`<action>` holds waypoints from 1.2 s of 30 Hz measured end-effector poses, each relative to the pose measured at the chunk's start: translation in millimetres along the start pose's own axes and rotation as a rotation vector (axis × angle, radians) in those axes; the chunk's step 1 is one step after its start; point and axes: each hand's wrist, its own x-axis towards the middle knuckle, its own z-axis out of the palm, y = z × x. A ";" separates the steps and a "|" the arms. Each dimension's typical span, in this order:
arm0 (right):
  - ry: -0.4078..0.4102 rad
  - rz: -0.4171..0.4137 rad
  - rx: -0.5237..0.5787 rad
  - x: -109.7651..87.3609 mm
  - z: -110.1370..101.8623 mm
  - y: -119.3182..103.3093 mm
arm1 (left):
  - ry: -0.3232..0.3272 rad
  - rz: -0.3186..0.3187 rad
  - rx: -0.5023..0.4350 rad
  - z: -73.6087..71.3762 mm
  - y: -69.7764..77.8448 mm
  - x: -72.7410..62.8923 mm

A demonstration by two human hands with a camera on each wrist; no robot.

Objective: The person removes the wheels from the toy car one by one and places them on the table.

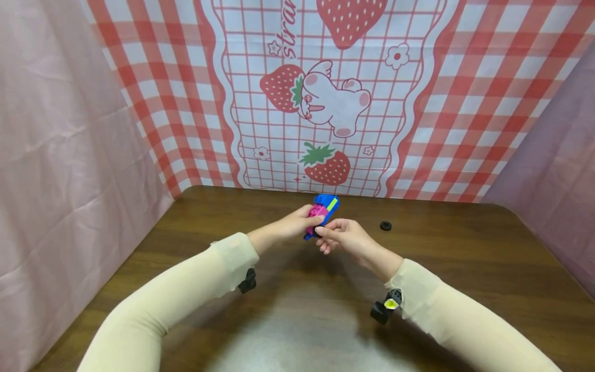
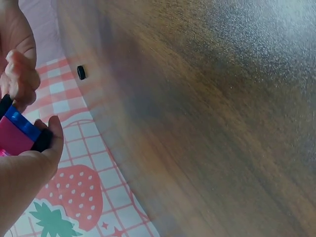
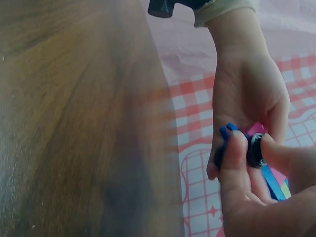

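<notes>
Over the far part of the table, my left hand (image 1: pixel 297 222) grips a small blue and pink toy car (image 1: pixel 331 202) with a yellow-green stripe. The car is tilted. From the right, my right hand (image 1: pixel 351 238) meets its near end. Thumb and fingers of that hand pinch a black wheel (image 3: pixel 255 150) at the car's side, seen in the right wrist view. Another black wheel (image 2: pixel 43 140) shows by the left fingertips in the left wrist view. Part of the car is hidden behind the hands.
A loose black tire (image 1: pixel 386 226) lies on the brown wooden table (image 1: pixel 441 243), right of the hands. Behind the table's back edge hangs a red-checked strawberry cloth (image 1: pixel 325 103). Pink curtains (image 1: pixel 60 155) close off the sides. Each sleeve cuff carries a black wrist camera (image 1: pixel 382 311).
</notes>
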 end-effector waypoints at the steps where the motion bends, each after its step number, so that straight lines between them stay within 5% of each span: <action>1: -0.021 0.000 -0.004 0.1 -0.7 0.7 | 0.000 -0.002 0.003 -0.1 0.0 0.2; 11: -0.141 -0.079 -0.090 0.2 0.7 0.3 | 0.015 0.008 -0.038 -1.3 2.9 3.6; 19: 0.000 -0.208 -0.425 1.0 -0.7 1.8 | 0.005 -0.011 -0.031 1.3 0.4 3.7; 28: 0.131 -0.278 -0.627 -7.8 9.2 -0.8 | -0.034 -0.006 0.015 0.9 -3.8 5.1; 32: 0.098 -0.304 -0.624 -8.7 11.8 -2.8 | -0.038 -0.012 0.001 -1.6 -5.4 2.8; 36: 0.059 -0.246 -0.501 -8.5 8.4 -4.7 | -0.027 -0.013 0.024 -3.2 -3.2 -0.3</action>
